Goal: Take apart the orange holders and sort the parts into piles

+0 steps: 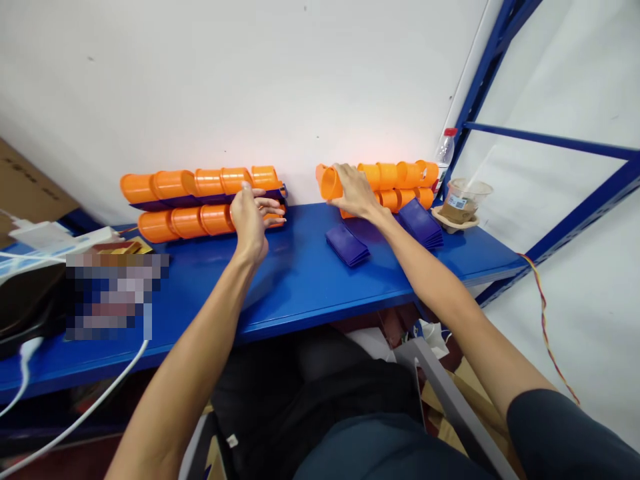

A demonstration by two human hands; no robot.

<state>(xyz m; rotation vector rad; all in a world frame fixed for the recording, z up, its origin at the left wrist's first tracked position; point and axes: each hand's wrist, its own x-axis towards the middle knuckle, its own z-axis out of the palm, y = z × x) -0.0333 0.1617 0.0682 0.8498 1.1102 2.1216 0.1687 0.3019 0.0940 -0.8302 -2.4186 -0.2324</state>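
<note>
My right hand [357, 190] has its thumb and fingers around an orange cup [329, 183] at the near end of the right-hand cup rows. Behind and beside it, more orange cups [387, 175] lie on their sides in two tiers. My left hand [253, 217] is held at the right end of the left-hand rows, fingers stretched out and apart, apparently holding nothing. Those orange cups [187, 221] also lie in two tiers, with a dark blue strip [200, 201] between them. Two stacks of dark blue flat pieces, a smaller stack [347, 245] and a larger stack [421, 223], lie by my right forearm.
A blue shelf top [300, 287] runs along a white wall. On its right stand a red-capped bottle [445, 157] and a plastic drink cup [460, 202] in a carton holder. Power strip [95, 237], white cables and a black object [35, 300] occupy the left end.
</note>
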